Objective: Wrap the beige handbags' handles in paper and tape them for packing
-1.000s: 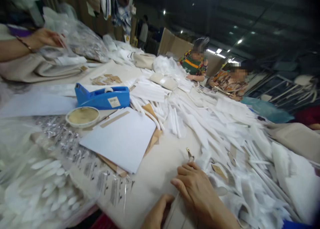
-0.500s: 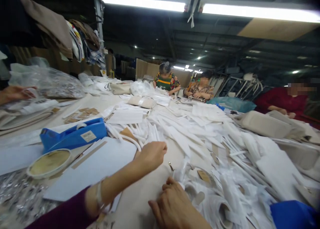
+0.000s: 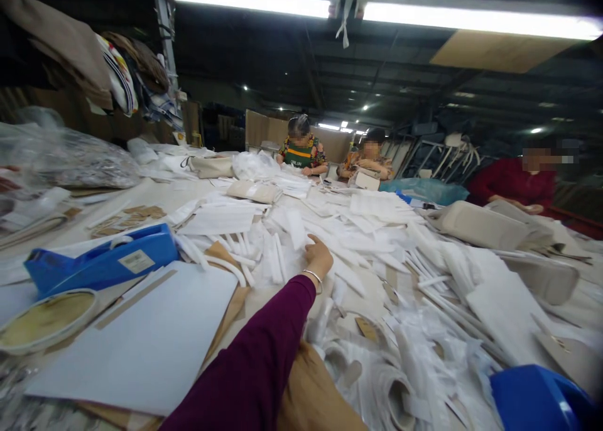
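Note:
My left hand (image 3: 319,256), with a bangle at the wrist and a purple sleeve, reaches out over the pile in the middle of the table. Its fingers are curled at the edge of a small white foam sheet (image 3: 295,229) and appear to pinch it. Loose white foam strips (image 3: 277,255) lie just left of it. My right hand (image 3: 313,390) is low at the bottom centre, largely covered by the left sleeve, its fingers hidden. Beside it on the right are clear plastic wrapping and a white roll (image 3: 399,399).
A blue tape dispenser (image 3: 136,255), a roll of tape (image 3: 47,321) and a white board (image 3: 141,337) lie on the left. Beige bags (image 3: 485,223) and a blue object (image 3: 537,396) are at right. Several co-workers sit across the table; a person in red (image 3: 513,183) is at far right.
My left hand has moved forward and right to the white foam pieces. My right hand is now mostly behind the left sleeve. The view has shifted, so the table things appear farther left.

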{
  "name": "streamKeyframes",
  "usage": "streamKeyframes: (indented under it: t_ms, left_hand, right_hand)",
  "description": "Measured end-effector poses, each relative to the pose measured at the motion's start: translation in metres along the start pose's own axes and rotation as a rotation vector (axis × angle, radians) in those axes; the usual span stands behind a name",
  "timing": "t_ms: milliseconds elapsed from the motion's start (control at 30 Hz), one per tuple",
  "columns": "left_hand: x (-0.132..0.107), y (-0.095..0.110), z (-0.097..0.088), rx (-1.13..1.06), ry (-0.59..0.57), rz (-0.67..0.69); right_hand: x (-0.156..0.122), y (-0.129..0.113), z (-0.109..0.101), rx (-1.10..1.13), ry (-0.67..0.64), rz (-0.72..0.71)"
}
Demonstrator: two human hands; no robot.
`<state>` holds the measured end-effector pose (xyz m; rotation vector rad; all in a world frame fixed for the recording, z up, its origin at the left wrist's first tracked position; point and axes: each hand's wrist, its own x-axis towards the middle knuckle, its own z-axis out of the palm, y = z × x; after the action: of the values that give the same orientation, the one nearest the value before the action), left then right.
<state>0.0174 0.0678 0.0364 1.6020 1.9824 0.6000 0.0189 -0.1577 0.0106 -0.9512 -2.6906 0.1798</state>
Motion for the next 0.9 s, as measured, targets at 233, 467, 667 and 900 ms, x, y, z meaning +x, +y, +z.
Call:
streamKeyframes:
  t_ms: [233,467,667,900]
  left_hand:
    - [-0.034,-0.018,-0.074,-0.257,0.001,0.096]
    - [-0.204,-0.156,-0.134,-0.829,-0.184,0.152]
    - [-0.300,-0.220,-0.109,-1.031,-0.531,-0.111]
    - [-0.284,-0.202,-0.069,-1.174,-0.615,-0.002]
  right_hand:
    - [-0.016,0.001,0.001,-0.179,-0.045,0.036]
    - [-0.018,0.001,-0.037,-0.061,-0.071,-0.043]
    - [-0.023,0.005,-0.048,0.123,-0.039,-0.075]
    - [-0.020,0.002,-0.046,0.166,-0.079,-0.056]
